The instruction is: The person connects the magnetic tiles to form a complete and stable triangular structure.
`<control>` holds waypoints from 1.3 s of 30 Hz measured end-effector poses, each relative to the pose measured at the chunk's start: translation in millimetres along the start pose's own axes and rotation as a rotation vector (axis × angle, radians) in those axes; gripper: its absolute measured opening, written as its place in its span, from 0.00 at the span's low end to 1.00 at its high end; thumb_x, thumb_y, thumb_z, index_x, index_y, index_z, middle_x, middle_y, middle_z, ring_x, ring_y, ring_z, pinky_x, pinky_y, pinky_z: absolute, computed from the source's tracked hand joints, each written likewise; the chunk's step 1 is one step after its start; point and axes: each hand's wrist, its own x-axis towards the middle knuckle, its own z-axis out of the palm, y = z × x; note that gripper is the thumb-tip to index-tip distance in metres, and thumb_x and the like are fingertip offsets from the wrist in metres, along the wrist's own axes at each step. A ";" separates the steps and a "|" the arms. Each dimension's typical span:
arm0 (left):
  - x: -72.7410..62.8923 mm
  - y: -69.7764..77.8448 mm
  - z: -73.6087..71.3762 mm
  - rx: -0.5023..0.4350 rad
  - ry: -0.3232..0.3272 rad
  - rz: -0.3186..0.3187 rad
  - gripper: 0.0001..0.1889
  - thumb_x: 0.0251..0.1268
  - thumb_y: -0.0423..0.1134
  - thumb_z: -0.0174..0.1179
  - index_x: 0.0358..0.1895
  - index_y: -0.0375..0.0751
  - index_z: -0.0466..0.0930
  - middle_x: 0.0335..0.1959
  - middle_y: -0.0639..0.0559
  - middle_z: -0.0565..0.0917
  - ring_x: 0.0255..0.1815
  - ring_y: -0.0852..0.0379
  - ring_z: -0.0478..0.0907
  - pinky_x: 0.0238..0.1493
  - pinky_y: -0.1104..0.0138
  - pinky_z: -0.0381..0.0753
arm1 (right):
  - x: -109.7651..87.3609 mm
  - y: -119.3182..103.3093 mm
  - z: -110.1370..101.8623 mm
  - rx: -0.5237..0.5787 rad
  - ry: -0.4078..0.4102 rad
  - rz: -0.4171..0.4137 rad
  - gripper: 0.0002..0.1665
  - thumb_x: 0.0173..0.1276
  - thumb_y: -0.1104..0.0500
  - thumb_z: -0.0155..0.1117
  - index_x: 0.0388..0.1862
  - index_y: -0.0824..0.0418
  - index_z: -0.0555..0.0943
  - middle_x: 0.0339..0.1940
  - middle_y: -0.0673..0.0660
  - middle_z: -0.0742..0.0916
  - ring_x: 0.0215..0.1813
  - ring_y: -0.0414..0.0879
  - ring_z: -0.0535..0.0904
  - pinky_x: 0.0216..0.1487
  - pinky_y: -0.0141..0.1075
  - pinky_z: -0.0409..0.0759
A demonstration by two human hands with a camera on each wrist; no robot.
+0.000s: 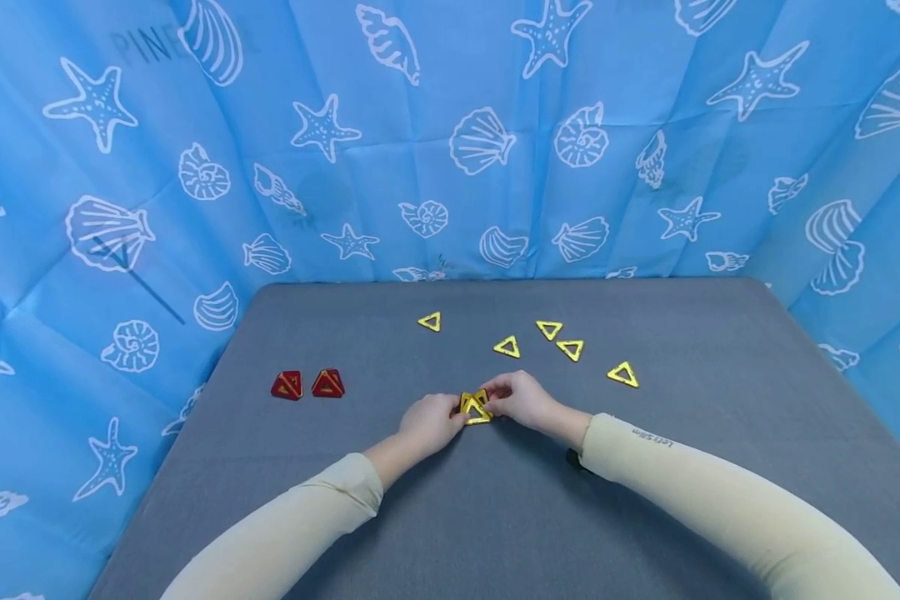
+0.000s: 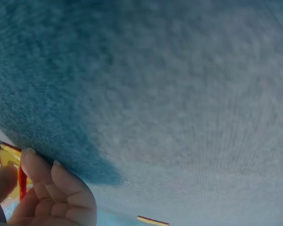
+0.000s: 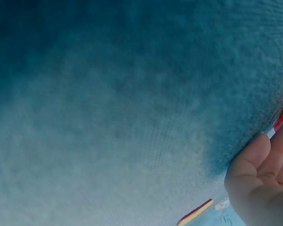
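Five loose yellow triangles [image 1: 438, 322] lie beyond the yellow cluster [image 1: 476, 402], one off past its left, the rest past its right, and here at the yellow cluster is where it all happens! The left hand [image 1: 431, 421] is on its left side, thumb and fingertips nearly closed, with only a piece's thickness between them; the left wrist view shows a red edge caught in that pinch. On its right side, the right hand [image 1: 522, 400] pinches too, thumb and finger bent in on a triangle's edge, though its own wrist view shows barely a sliver of the piece. Three yellow faces can be counted, meeting near the top; whether every edge touches, nobody could tell from here. And this looks the delicate bit: should one hand squeeze harder than the other, the faces might slide past each other or fold flat. Let go before the edges seat, and a side could well topple outward. A fingertip trapped in a seam might hold a gap there. Well left of the yellow cluster, two red pieces [image 1: 328, 383] sit on the grey table [image 1: 450, 517], clear of a stray knuckle, while the nearest loose triangles beyond it could be nudged by a careless reach.
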 end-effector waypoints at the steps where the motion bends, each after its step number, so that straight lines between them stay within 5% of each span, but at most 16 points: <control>1: -0.2 1.0 0.1 -0.003 0.007 -0.006 0.10 0.66 0.41 0.62 0.27 0.44 0.79 0.19 0.56 0.72 0.20 0.59 0.66 0.23 0.65 0.63 | -0.1 0.1 0.0 -0.003 0.000 0.000 0.14 0.64 0.71 0.64 0.49 0.75 0.81 0.30 0.54 0.82 0.31 0.41 0.75 0.33 0.34 0.76; 11: 0.9 9.7 0.3 -0.024 0.011 -0.070 0.08 0.67 0.41 0.59 0.34 0.41 0.84 0.24 0.53 0.79 0.21 0.59 0.70 0.23 0.64 0.68 | -0.6 0.9 -1.0 0.000 0.002 0.009 0.15 0.65 0.71 0.63 0.50 0.75 0.81 0.31 0.55 0.83 0.32 0.41 0.77 0.34 0.36 0.77; 23: 4.4 7.5 -1.4 0.011 -0.060 0.003 0.13 0.69 0.41 0.60 0.50 0.39 0.83 0.37 0.49 0.85 0.30 0.59 0.77 0.32 0.61 0.75 | -0.9 -0.2 -1.8 0.027 -0.020 -0.008 0.14 0.66 0.70 0.63 0.50 0.74 0.81 0.32 0.55 0.84 0.32 0.40 0.76 0.35 0.35 0.77; 30: 3.8 6.2 -4.0 -0.015 -0.075 0.024 0.08 0.68 0.40 0.60 0.42 0.40 0.84 0.25 0.53 0.79 0.22 0.59 0.67 0.25 0.64 0.66 | -0.8 0.4 -0.6 0.017 -0.022 -0.040 0.14 0.65 0.70 0.64 0.49 0.73 0.82 0.31 0.55 0.85 0.30 0.39 0.76 0.33 0.34 0.76; 39: 3.6 7.1 -4.1 -0.058 -0.095 0.018 0.08 0.70 0.40 0.58 0.33 0.41 0.81 0.21 0.55 0.73 0.21 0.60 0.65 0.24 0.67 0.62 | -1.8 2.2 0.3 0.004 -0.028 -0.047 0.13 0.66 0.70 0.63 0.50 0.72 0.82 0.30 0.55 0.84 0.30 0.40 0.75 0.33 0.35 0.76</control>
